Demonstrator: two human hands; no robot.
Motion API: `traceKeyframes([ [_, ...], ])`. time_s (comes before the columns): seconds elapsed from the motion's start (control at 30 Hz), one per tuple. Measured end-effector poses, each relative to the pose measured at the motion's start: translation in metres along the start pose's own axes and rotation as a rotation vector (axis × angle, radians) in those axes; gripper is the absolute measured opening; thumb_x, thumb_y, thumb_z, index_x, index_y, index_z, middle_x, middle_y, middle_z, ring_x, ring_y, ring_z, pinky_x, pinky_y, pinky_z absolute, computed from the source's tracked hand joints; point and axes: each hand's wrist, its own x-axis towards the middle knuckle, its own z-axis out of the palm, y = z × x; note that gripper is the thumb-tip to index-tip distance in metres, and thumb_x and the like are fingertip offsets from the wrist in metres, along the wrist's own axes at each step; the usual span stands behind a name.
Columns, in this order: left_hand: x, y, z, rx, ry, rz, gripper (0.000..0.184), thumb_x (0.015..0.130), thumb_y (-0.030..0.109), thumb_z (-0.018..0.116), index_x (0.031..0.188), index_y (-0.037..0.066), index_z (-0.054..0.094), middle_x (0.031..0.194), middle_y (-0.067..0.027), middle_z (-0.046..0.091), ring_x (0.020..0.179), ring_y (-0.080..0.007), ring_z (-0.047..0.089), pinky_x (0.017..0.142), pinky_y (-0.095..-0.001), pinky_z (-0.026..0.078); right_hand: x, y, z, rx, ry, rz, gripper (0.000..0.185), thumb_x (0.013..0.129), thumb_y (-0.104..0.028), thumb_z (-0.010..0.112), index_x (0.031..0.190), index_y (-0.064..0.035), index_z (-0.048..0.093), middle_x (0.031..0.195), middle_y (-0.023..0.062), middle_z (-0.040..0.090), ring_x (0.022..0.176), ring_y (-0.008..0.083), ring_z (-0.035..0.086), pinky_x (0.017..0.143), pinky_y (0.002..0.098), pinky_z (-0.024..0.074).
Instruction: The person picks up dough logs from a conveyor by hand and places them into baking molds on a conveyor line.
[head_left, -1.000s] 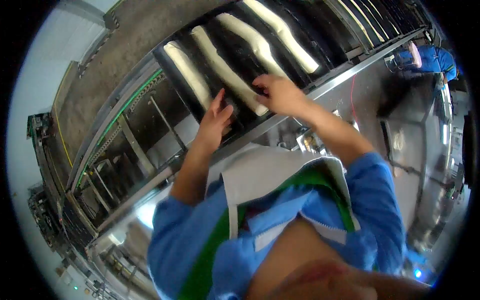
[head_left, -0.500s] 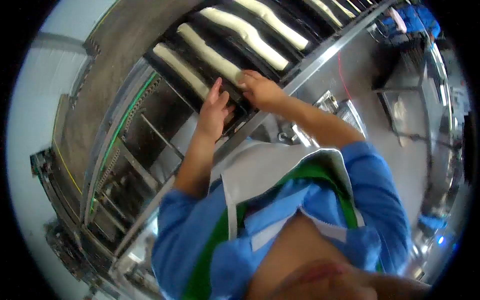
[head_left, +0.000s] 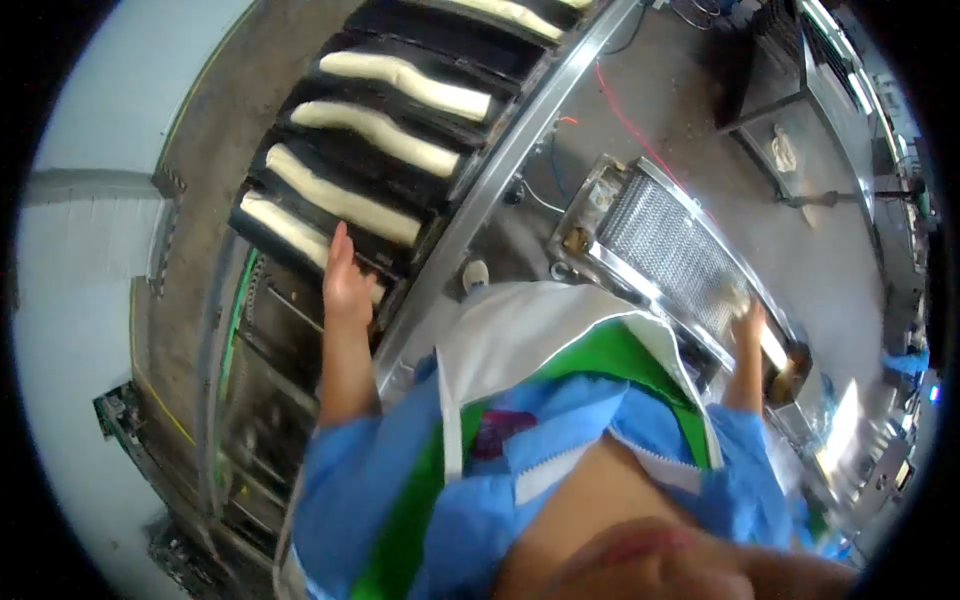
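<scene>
Long pale dough strips lie in black trays along the line. My left hand (head_left: 348,285) rests over the nearest dough strip (head_left: 290,228), fingers stretched out and partly covering its lower end. Beside it, the second dough strip (head_left: 340,197) lies in its own trough of the black tray (head_left: 318,222). At the right, my right hand (head_left: 748,322) is over the far end of a metal mesh conveyor (head_left: 670,235). Something pale and blurred shows at its fingers, too smeared to name.
A steel rail (head_left: 500,165) runs along the trays' near side. More dough strips (head_left: 405,82) lie farther up. A metal table (head_left: 810,120) stands at the upper right, and a red hose (head_left: 635,125) crosses the floor.
My right hand has left the dough and swung right to the mesh conveyor. My left hand stays by the nearest strip. The view has turned right, bringing the mesh conveyor fully into sight.
</scene>
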Motion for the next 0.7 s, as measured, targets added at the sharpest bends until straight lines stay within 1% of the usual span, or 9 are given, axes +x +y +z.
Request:
traceKeyframes([
  [0.07,0.000,-0.004,-0.005,0.007,-0.022,0.050,0.067,0.084,0.041,0.050,0.138,0.014,0.021,0.145,-0.0082,0.013,0.132,-0.0277,0.013,0.101,-0.0533,-0.001,-0.023,-0.003,-0.008,0.085,-0.078,0.216,0.057,0.069,-0.002,0.049,0.125,-0.0064,0.039,0.125,0.0177,0.044,0.118,0.0327,0.039,0.098,0.0393,0.0331],
  [0.17,-0.004,-0.006,-0.011,0.054,0.056,0.017,0.066,0.085,0.040,0.049,0.137,0.011,0.023,0.145,-0.0081,0.014,0.130,-0.0269,0.017,0.101,-0.0525,0.005,-0.027,-0.008,-0.013,0.033,-0.062,0.245,0.057,0.070,0.000,0.047,0.126,-0.0074,0.039,0.129,0.0151,0.040,0.121,0.0307,0.036,0.099,0.0388,0.0322],
  [0.23,-0.010,-0.002,0.001,0.067,0.194,0.016,0.063,0.085,0.037,0.051,0.135,0.007,0.027,0.140,-0.0091,0.025,0.126,-0.0255,0.026,0.101,-0.0473,0.016,-0.009,0.010,0.001,-0.181,-0.013,0.166,0.051,0.072,-0.006,0.051,0.121,-0.0108,0.041,0.126,0.0105,0.042,0.119,0.0291,0.038,0.093,0.0417,0.0374],
  [0.37,-0.015,-0.006,0.005,-0.079,0.173,0.039,0.063,0.083,0.034,0.056,0.132,0.003,0.031,0.133,-0.0113,0.035,0.122,-0.0247,0.032,0.100,-0.0385,0.022,0.013,0.007,-0.015,-0.262,-0.183,0.197,0.054,0.071,-0.019,0.062,0.120,-0.0133,0.041,0.124,0.0098,0.044,0.117,0.0288,0.041,0.093,0.0429,0.0383],
  [0.47,-0.010,0.007,0.019,0.141,0.422,0.113,0.063,0.081,0.029,0.061,0.129,-0.001,0.034,0.128,-0.0133,0.039,0.118,-0.0241,0.036,0.098,-0.0323,0.027,0.034,-0.003,-0.044,-0.240,-0.279,0.168,0.060,0.069,-0.024,0.065,0.121,-0.0090,0.040,0.126,0.0095,0.042,0.117,0.0287,0.041,0.091,0.0418,0.0399],
  [0.6,-0.009,0.009,0.020,0.369,0.634,0.124,0.061,0.079,0.027,0.063,0.128,0.001,0.037,0.131,-0.0171,0.036,0.121,-0.0254,0.034,0.100,-0.0352,0.026,0.063,0.014,-0.036,-0.041,-0.326,0.066,0.041,0.071,-0.034,0.062,0.095,-0.0013,0.058,0.092,0.0212,0.058,0.093,0.0349,0.056,0.080,0.0430,0.0442],
  [0.63,-0.005,0.009,0.022,0.501,0.729,0.094,0.059,0.079,0.026,0.063,0.127,0.003,0.039,0.132,-0.0191,0.035,0.122,-0.0274,0.033,0.100,-0.0362,0.026,0.066,0.007,-0.057,-0.003,-0.356,-0.127,0.049,0.076,-0.037,0.054,0.109,-0.0007,0.052,0.090,0.0242,0.058,0.089,0.0380,0.056,0.076,0.0443,0.0434],
  [0.67,-0.001,0.010,0.026,0.492,0.743,0.095,0.059,0.079,0.026,0.063,0.127,0.003,0.039,0.132,-0.0191,0.035,0.122,-0.0274,0.033,0.100,-0.0362,0.026,0.075,0.018,-0.065,0.072,-0.438,-0.157,0.043,0.080,-0.033,0.052,0.108,-0.0003,0.052,0.089,0.0182,0.060,0.082,0.0302,0.058,0.071,0.0384,0.0443],
  [0.7,0.002,0.014,0.041,1.086,0.814,0.323,0.057,0.078,0.026,0.063,0.126,0.004,0.041,0.132,-0.0207,0.035,0.122,-0.0289,0.034,0.100,-0.0363,0.027,0.079,-0.004,-0.087,0.482,-0.479,-0.067,0.043,0.079,-0.034,0.054,0.105,0.0006,0.054,0.085,0.0139,0.061,0.078,0.0256,0.058,0.067,0.0352,0.0447],
])
